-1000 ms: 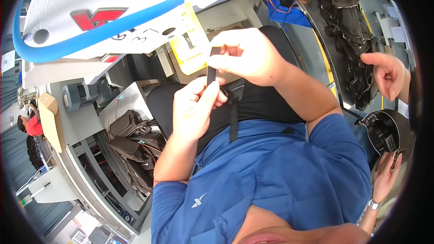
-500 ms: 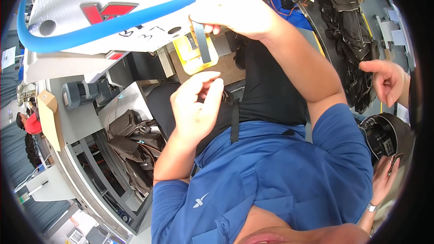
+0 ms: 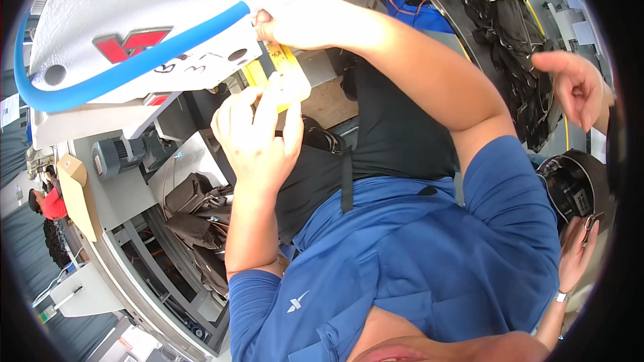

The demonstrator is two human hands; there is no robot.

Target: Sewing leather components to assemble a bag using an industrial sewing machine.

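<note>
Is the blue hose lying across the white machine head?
Yes: the blue hose curves over the front of the white machine head, ending near the right hand.

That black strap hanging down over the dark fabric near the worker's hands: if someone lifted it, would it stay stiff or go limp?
Probably limp: the black strap hangs straight down the dark fabric like thin webbing. It looks light, being narrow and flat. It seems unlikely to roll.

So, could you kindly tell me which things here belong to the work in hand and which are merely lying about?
In hand:
- left hand by the yellow plastic piece
- right hand up at the white machine head
- black fabric

Lying about:
- blue hose
- grey motor
- brown bags
</note>
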